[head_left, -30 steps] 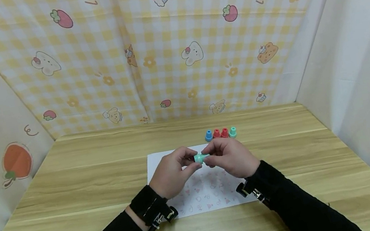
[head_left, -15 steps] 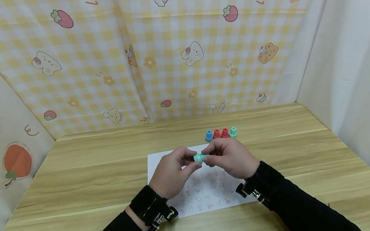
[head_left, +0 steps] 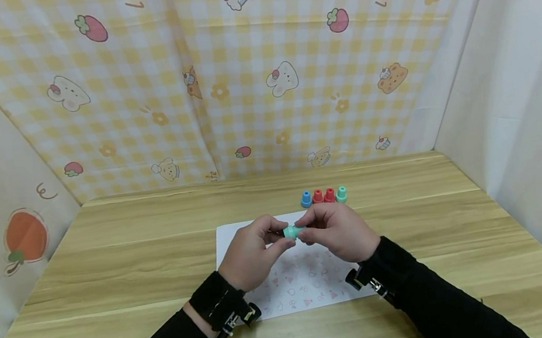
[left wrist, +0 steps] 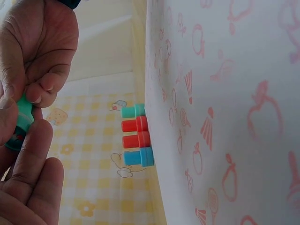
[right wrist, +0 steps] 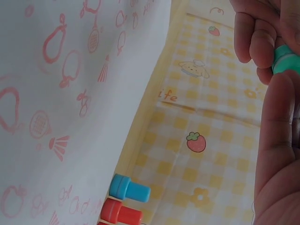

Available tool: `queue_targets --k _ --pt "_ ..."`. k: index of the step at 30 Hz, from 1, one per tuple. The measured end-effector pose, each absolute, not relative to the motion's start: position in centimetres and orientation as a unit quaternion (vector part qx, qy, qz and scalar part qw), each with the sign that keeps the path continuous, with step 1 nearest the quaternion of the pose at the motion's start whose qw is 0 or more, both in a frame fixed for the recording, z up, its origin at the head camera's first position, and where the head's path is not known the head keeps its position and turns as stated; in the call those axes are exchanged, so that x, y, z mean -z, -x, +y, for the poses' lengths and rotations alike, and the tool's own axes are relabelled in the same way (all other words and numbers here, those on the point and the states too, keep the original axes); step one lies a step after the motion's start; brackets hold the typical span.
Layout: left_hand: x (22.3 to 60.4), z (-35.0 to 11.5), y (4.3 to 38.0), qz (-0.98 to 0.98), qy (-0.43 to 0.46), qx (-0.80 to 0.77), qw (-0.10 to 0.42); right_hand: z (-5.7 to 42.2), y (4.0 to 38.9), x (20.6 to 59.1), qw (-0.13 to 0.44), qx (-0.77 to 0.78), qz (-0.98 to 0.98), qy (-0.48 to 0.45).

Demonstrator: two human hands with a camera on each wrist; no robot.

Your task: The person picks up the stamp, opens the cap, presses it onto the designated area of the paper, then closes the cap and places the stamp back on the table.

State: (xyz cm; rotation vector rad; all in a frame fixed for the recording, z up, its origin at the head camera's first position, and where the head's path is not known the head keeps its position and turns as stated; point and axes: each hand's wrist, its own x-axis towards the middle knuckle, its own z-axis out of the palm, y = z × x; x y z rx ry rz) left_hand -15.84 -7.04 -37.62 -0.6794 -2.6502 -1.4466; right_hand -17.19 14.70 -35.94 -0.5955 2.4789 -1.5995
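A mint-green toy stamp [head_left: 292, 232] is held between both hands above a white sheet of paper [head_left: 311, 287]. My left hand [head_left: 248, 255] pinches its wide end between thumb and fingers. The narrow handle end is pinched by my right hand [head_left: 340, 231]. In the left wrist view, the lower end of the stamp [left wrist: 24, 115] looks dark with a bit of red, partly covered by fingers. Small pink-red prints of fruit, rackets and shuttlecocks cover much of the paper.
Beyond the paper's far edge stand a blue stamp [head_left: 306, 199], two red stamps, the nearer to it being this red stamp [head_left: 317, 196], and another green stamp [head_left: 341, 194], in a row on the wooden table [head_left: 131, 262]. A checked yellow cloth [head_left: 252, 118] hangs behind.
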Motion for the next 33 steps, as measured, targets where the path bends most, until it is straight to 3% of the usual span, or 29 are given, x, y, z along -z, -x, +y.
queue_targets --k 33 --pt "37.88 -7.15 16.02 -0.829 0.231 0.509 0.012 14.96 17.2 35.92 0.073 0.534 0.817 0.207"
